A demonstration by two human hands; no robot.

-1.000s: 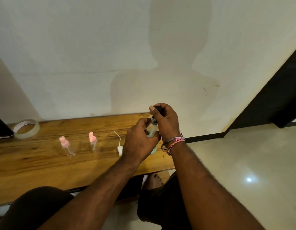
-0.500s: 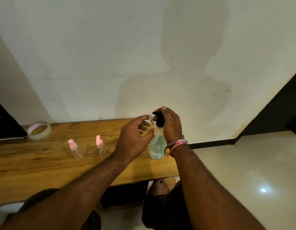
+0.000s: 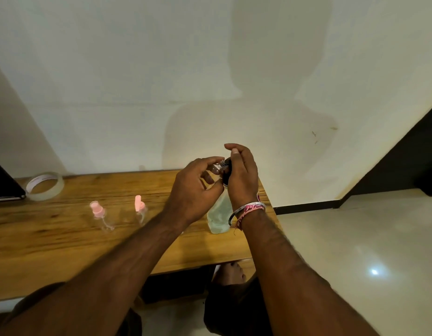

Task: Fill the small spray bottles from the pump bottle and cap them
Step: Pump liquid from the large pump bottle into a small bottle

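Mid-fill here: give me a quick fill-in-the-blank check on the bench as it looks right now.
1. The left hand holds a small clear bottle up to the ____ head of the pump bottle.
2. The two capped spray bottles on the table have ____ caps.
3. The roll of tape lies at the table's far ____ end.

Missing words: black; pink; left

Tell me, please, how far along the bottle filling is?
Done: apparently two pink-capped spray bottles stand capped on the table. In hand: left hand holds an uncapped small bottle at the pump bottle, right hand on the pump. Left: capping it.
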